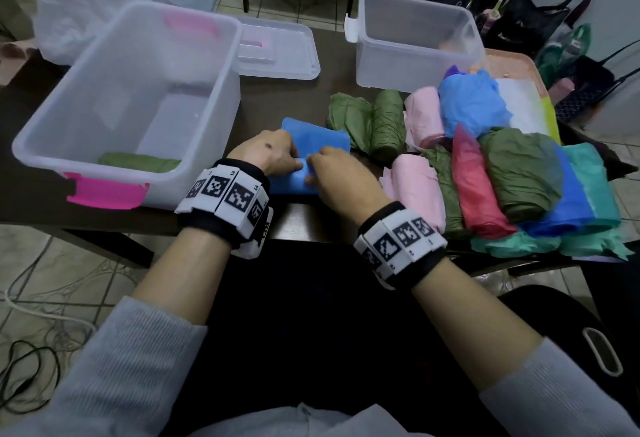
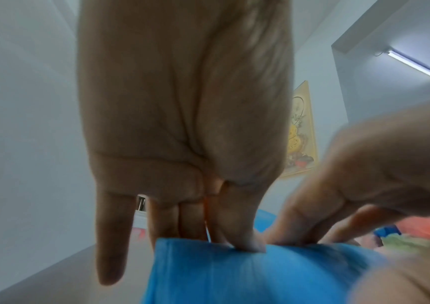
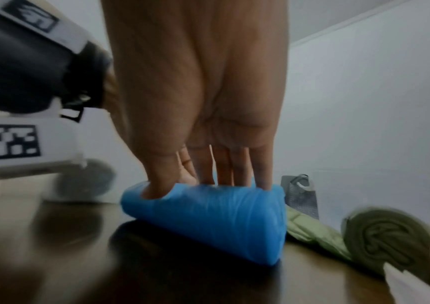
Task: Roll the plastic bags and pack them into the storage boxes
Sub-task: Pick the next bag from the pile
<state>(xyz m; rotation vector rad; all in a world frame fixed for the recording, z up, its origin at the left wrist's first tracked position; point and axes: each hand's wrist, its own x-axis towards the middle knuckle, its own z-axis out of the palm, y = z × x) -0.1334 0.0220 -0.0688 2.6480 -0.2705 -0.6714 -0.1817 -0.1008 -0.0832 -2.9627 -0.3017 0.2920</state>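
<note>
**Both hands on a blue bag at the table's near edge**

A dark brown table stands on a tiled floor, with handbags heaped against the wall behind it. On the left of the table sits a large clear storage box with pink latches, and one rolled green bag lies on its bottom. Its lid lies flat just behind it. A smaller clear box stands at the far right side.

In the middle, close to the near edge, lies the blue plastic bag, partly rolled, with the flat end pointing away from the person. The left hand and the right hand meet on top of the roll, side by side. The right wrist view shows the right thumb tucked into the end of the roll and the fingers coming down over its top, so that hand grips the bag. In the left wrist view the left thumb presses into the blue plastic with fingers behind the fold, pinching it; the little finger hangs free.

To the right lie two green rolls, pink rolls, a loose blue bag, and a stack of folded green, red, blue and teal bags.
</note>
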